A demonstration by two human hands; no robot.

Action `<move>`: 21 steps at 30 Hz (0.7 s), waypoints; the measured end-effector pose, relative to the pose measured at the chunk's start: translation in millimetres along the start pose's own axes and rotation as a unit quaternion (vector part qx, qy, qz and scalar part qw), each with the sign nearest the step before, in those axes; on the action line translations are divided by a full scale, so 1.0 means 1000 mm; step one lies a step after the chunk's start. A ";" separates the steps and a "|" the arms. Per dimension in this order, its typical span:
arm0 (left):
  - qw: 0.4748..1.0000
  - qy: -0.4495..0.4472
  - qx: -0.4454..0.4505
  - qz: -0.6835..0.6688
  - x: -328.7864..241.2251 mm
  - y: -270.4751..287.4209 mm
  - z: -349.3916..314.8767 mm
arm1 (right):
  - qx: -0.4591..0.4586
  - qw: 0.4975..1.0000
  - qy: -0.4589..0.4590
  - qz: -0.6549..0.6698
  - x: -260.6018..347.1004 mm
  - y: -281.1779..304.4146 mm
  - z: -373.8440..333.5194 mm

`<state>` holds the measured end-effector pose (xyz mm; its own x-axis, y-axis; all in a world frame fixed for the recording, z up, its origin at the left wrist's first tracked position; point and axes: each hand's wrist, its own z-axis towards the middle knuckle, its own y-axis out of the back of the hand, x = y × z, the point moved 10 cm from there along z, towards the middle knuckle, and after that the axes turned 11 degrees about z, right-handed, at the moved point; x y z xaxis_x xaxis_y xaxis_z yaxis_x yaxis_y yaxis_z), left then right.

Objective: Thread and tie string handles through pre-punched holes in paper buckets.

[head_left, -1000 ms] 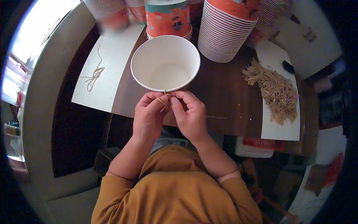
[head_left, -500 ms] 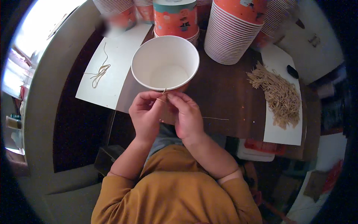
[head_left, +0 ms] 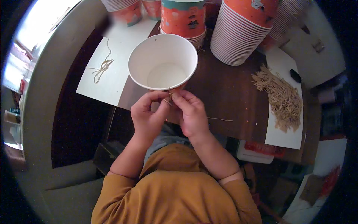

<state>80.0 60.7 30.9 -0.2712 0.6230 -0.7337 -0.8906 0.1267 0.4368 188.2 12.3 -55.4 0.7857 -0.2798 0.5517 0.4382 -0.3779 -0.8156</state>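
A white-lined paper bucket (head_left: 162,61) stands open side up before me, tilted slightly, with a small dark hole in its far wall. At its near rim, my left hand (head_left: 146,112) and my right hand (head_left: 194,114) meet, both with thumb and forefinger closed in a pinch on a thin tan cord (head_left: 169,90). A short bit of the cord sticks up over the rim, and a loop shows by my left thumb. Fingers hide the rest of the knot or loop. A thin loose cord end (head_left: 222,119) reaches out right of my right hand.
Stacked orange paper buckets (head_left: 240,33) stand at the back right, others (head_left: 183,18) behind the bucket. A bundle of cut tan cords (head_left: 281,100) and a black object (head_left: 295,75) lie on white board at right. Several loose cords (head_left: 102,68) lie on the left board (head_left: 112,87).
The bucket has turned or tipped a little, so the hole in its far wall now shows. Both hands stay pinched at its near rim; the cord's loop by the left thumb has shifted slightly.
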 end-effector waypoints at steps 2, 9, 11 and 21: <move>0.983 0.133 0.022 -0.127 0.020 -0.006 -0.002 | -0.007 0.993 0.058 -0.102 0.009 0.006 0.004; 0.976 0.142 0.035 -0.162 0.020 -0.007 0.001 | 0.024 0.721 0.433 -0.540 0.062 -0.050 -0.028; 0.972 0.162 0.035 -0.169 0.022 -0.007 0.000 | 0.025 0.727 0.441 -0.526 0.059 -0.053 -0.025; 0.964 0.182 0.022 -0.195 0.032 -0.003 -0.001 | 0.071 0.990 -0.015 -0.121 0.003 -0.021 0.011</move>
<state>73.9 79.2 5.2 -0.0360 0.2107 -0.9769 -0.9363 0.3346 0.1066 186.9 29.3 -38.6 0.6619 -0.1689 0.7303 0.6706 -0.3021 -0.6776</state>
